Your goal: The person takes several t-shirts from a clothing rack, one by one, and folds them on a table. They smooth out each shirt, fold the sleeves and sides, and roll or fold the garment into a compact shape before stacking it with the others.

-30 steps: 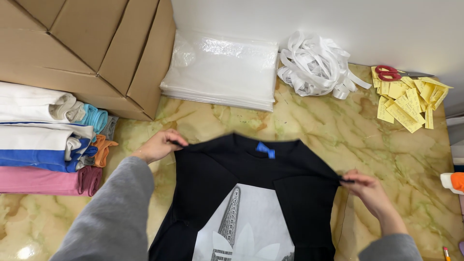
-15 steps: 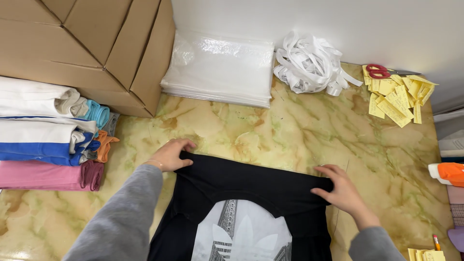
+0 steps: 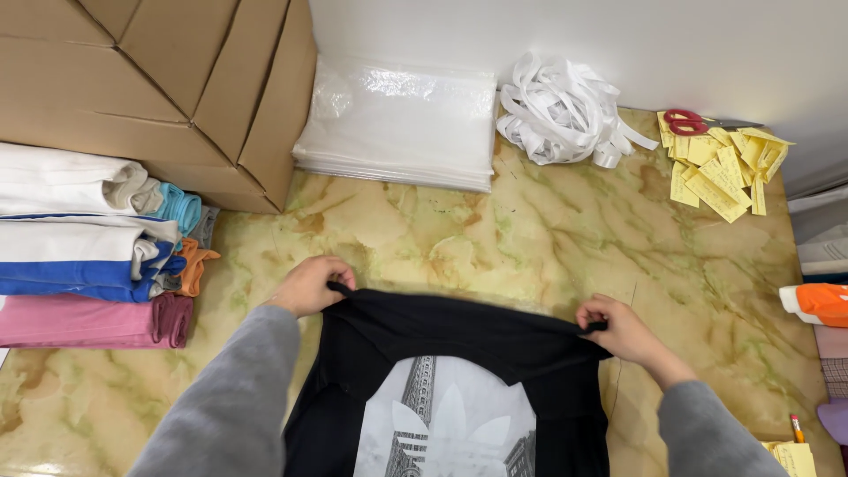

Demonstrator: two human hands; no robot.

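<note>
Marbled bench (image 3: 495, 238), yellow-green, carries all items. Cardboard boxes (image 3: 168, 88) stand at far left corner; stack of clear bags (image 3: 397, 124) lies beside them against the wall. Folded garments (image 3: 79, 238) (white, blue, pink) are piled at left edge. Black shirt (image 3: 442, 336) with grey building print lies on the near bench, centred before the person, its far edge doubled back toward the print.

Left hand (image 3: 309, 284): grip closed, pinching the fold's left corner. Right hand (image 3: 623, 329): grip closed, pinching the right corner. Both sleeves grey.

Judgement: a fold is in hand, top part being laid over the body. Next move likely calls for level, even pull at both corners, then flattening the crease.

Smaller items: white strip tangle (image 3: 565, 110), yellow tags (image 3: 720, 163), red scissors (image 3: 685, 121), far right.
</note>
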